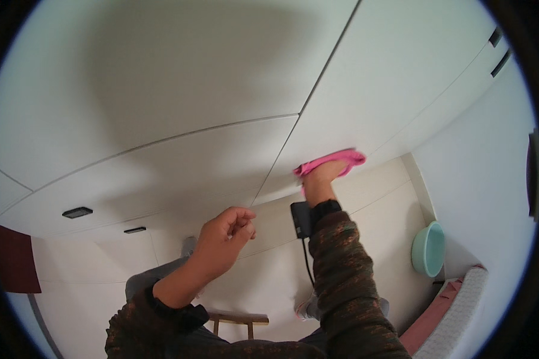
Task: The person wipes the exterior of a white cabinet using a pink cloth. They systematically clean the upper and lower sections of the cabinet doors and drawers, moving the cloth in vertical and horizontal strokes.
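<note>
My right hand (321, 180) presses a pink cloth (332, 159) against the lower part of a white cabinet door (364, 89). Its fingers are largely hidden by the cloth. A black box with a cable (301, 220) is at the right wrist, beside the dark patterned sleeve. My left hand (227, 238) hangs in front of the cabinet with its fingers curled, and nothing shows in it. Left of it, two dark handles, one larger (77, 212) and one smaller (135, 230), sit on the white cabinet front.
A mint green plastic basin (433, 250) stands on the tiled floor (377, 224) by the right wall. Below it is a padded edge (453, 314) with pink fabric. A wooden stool (238, 318) is between my legs. A dark red surface (11, 260) is at the far left.
</note>
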Tool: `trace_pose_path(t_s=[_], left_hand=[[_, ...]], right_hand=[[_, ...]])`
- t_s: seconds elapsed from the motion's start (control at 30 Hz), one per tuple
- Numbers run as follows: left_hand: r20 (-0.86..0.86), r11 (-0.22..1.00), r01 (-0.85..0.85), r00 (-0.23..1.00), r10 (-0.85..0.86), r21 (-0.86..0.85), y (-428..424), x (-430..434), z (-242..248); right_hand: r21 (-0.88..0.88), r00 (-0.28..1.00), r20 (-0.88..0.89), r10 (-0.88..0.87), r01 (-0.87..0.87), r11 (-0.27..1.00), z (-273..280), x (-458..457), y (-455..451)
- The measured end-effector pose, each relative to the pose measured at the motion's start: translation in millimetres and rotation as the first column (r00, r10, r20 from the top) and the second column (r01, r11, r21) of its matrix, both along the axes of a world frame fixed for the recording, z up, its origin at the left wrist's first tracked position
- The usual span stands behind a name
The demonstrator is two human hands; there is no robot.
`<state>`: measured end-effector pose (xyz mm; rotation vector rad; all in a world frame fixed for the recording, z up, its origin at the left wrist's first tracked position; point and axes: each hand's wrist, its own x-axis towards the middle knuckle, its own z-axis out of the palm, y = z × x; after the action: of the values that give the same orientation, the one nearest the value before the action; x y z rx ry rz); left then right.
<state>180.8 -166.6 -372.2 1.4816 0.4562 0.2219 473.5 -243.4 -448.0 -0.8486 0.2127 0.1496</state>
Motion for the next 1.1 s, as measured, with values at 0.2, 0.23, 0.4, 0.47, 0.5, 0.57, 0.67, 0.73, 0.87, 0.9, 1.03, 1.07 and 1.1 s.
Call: trace_pose_path(t_s=[0.2, 0.23, 0.4, 0.47, 0.5, 0.57, 0.67, 0.73, 0.87, 0.9, 1.03, 1.07, 1.1], left_hand=[[-0.099, 0.999, -0.002, 0.995, 0.005, 0.035, -3, 11, 3], [-0.149, 1.000, -0.009, 0.989, 0.013, 0.024, -4, 12, 4], [-0.195, 1.000, -0.010, 0.981, 0.012, 0.013, -8, 22, 1], [-0.224, 1.000, -0.019, 0.975, 0.016, -0.011, -8, 26, -2], [-0.241, 1.000, -0.019, 0.970, 0.014, -0.020, -9, 28, -3], [-0.254, 0.999, -0.008, 0.967, -0.001, -0.038, -10, 31, -6], [-0.244, 0.998, 0.011, 0.970, -0.024, -0.056, -14, 39, -11], [-0.235, 0.998, 0.010, 0.972, -0.026, -0.068, -17, 45, -13], [-0.232, 0.999, 0.028, 0.972, -0.038, -0.047, -21, 56, -16], [-0.236, 0.999, 0.034, 0.971, -0.042, -0.039, -22, 58, -16], [-0.265, 0.999, 0.036, 0.964, -0.038, -0.014, -25, 61, -21], [-0.249, 0.999, 0.034, 0.968, -0.041, -0.034, -25, 61, -23], [-0.223, 0.998, 0.033, 0.974, -0.043, -0.047, -26, 60, -25]], right_hand=[[0.263, 0.940, -0.288, 0.181, -0.104, 0.959, -121, -53, 25], [0.352, 0.901, -0.353, 0.251, -0.121, 0.928, -141, -63, 29], [0.341, 0.855, -0.378, 0.356, -0.229, 0.912, -215, -83, 36], [-0.022, 0.870, -0.164, 0.465, -0.474, 0.880, -234, -75, 29], [-0.417, 0.847, -0.006, 0.532, -0.486, 0.768, -242, -67, 23], [-0.139, 0.899, -0.116, 0.423, -0.437, 0.889, -253, -43, 10], [-0.108, 0.931, -0.004, 0.366, -0.364, 0.925, -259, 6, -15], [-0.553, 0.855, 0.208, 0.475, -0.297, 0.778, -253, 44, -44], [-0.095, 0.968, 0.036, 0.248, -0.243, 0.965, -218, 110, -82], [0.372, 0.965, -0.143, 0.220, -0.154, 0.915, -205, 125, -88], [0.282, 0.984, -0.157, 0.087, -0.040, 0.959, -140, 176, -112], [0.267, 0.987, -0.152, 0.050, -0.007, 0.964, -122, 182, -118], [0.234, 0.985, -0.174, -0.012, 0.053, 0.971, -103, 186, -120]])
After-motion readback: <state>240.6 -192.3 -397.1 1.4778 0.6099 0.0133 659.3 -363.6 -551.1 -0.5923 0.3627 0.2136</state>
